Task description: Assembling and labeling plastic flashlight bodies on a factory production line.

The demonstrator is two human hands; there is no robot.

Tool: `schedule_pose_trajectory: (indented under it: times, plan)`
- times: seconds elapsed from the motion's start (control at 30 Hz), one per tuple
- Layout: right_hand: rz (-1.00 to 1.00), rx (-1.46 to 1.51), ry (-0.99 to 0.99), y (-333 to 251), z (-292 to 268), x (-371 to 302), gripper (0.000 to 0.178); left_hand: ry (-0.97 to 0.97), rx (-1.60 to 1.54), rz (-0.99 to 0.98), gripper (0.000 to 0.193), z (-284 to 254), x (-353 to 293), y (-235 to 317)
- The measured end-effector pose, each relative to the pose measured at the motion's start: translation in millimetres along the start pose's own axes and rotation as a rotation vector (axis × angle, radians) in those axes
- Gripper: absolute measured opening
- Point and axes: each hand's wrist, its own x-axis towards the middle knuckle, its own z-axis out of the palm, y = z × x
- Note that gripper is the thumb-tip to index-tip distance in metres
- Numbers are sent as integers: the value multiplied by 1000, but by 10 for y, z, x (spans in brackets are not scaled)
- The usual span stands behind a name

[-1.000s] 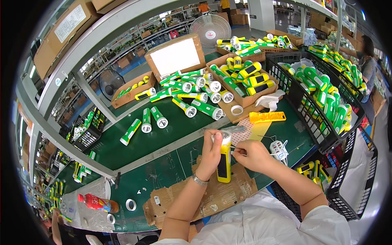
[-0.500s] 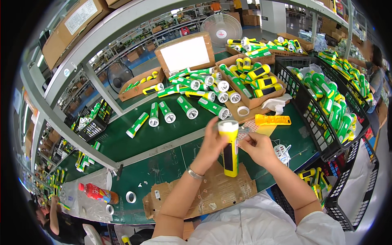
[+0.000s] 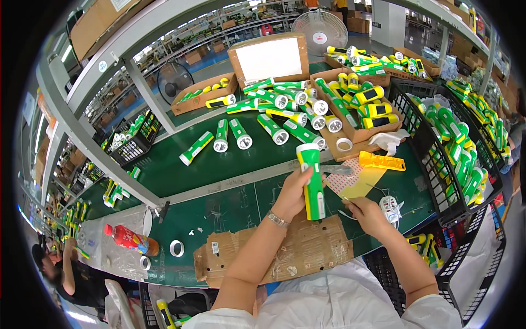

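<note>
My left hand (image 3: 293,196) is wrapped round a green and yellow flashlight (image 3: 314,189), held upright above the bench with its lamp end up. Its green side with a pale switch faces me. Lower right of it, my right hand (image 3: 368,215) is pinched closed near a white cable; a small thin thing at its fingertips is too small to name. Just beyond lies a sheet of small pinkish stickers (image 3: 344,180) on yellow paper, with a yellow plastic piece (image 3: 382,161) at its far edge. A white power strip (image 3: 389,208) sits to the right of my right hand.
Flattened cardboard (image 3: 274,255) covers the near bench. Several flashlights (image 3: 241,134) lie on the green belt, with more in a cardboard box (image 3: 356,131) and a black crate (image 3: 438,186). A red-labelled bottle (image 3: 130,239) and tape rolls (image 3: 177,248) stand left. A co-worker (image 3: 68,268) is far left.
The flashlight has turned from its yellow, dark-panelled side to its green side. My right hand has drawn away from it, down and to the right. The whole view has shifted slightly.
</note>
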Motion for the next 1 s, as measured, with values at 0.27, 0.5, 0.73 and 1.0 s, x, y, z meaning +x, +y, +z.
schedule_pose_trajectory:
  times: [0.27, 0.5, 0.73, 1.0]
  plan:
    - [-551, -607, 186, -687, -197, 483, 29, -267, -641, -581, 42, -94, -69, -205]
    - [-1011, -808, -101, -862, -134, 768, 15, -342, -383, -503, 38, 16, -126, -111]
    - [-151, -150, -314, -579, -1, 306, 22, 6, -109, -129, 35, -81, 27, -209]
    - [-481, -57, -123, -433, 375, 41, 19, -58, -68, -22, 42, -176, 61, -271]
